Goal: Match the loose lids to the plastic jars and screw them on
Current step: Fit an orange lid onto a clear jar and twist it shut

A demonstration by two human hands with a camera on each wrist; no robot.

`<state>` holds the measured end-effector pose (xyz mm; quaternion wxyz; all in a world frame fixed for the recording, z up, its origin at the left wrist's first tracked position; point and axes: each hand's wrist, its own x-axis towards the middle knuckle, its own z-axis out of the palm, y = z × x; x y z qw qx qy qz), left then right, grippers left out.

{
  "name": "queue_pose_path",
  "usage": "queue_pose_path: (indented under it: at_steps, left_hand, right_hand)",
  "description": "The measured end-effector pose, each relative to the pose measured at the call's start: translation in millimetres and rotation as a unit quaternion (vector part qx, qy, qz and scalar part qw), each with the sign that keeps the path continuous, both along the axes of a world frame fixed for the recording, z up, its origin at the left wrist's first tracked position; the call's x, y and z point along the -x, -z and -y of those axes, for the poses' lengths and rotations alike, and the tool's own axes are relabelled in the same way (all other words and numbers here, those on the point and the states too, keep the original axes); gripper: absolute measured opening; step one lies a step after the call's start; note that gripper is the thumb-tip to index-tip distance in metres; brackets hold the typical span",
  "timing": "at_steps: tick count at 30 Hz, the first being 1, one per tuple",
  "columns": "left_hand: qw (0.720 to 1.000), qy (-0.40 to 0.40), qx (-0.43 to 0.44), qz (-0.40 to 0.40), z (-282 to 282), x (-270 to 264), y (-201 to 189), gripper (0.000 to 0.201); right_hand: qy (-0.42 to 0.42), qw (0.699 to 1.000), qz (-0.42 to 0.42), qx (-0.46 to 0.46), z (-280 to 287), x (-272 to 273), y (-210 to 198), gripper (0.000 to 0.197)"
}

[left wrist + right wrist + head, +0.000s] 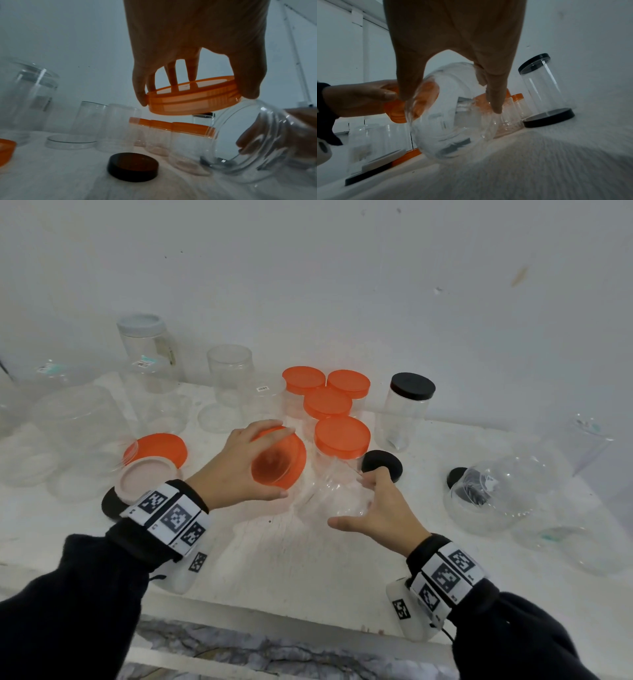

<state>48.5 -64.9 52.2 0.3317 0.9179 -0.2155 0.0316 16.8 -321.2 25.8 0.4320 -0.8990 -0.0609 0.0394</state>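
Item 1 – white table (308,570), largest pc; carried all jars and lids.

Item 2 – big clear jars, far L (75,419), w/o lids; one further back wore a grey lid (141,324).

Item 3 – clear jar w/ black lid (404,412), upright, R of the orange group.

Item 4 – four orange-lidded jars (339,436), closed, standing close together at ctr back.

Item 5 – clear jar (337,491) we were working on – tilted, mouth turned toward the left, lifted off the table. Our right hand (383,511) gripped its body, fingers curled round the far wall, thumb on the near side.

Item 6 – orange lid (281,462), clasped by our left hand (233,470) w/ fingertips (192,75) across the top and thumb at the rim; open side faced the jar mouth, just beside it. Whether lid and rim touched, we couldn't tell.

Item 7 – loose lids: spare orange lid (164,448) w/ a pale pink lid (147,479) overlapping it at L; black lid (383,463) just behind the right hand; another black lid (457,475) further R, partly behind a toppled clear jar (493,494).
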Motion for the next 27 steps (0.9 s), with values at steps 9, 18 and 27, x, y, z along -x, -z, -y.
queue_pose_path:
  at_steps: [9,18,27]
  left_hand:
    - [0.999,0.024,0.035,-0.008,29.0,5.2,0.2,0.105]
    - [0.997,0.068,0.019,-0.030,56.7,10.1,0.0,0.109]
    - [0.989,0.133,-0.063,-0.015,81.2,15.0,7.8,0.106]
  right_hand:
    - [-0.021,0.998,-0.058,-0.018,19.2,7.7,5.3,0.096]
    - [-0.043,0.989,-0.139,-0.040,36.7,19.9,11.7,0.105]
    - [-0.048,0.988,-0.125,-0.076,31.4,18.5,18.5,0.093]
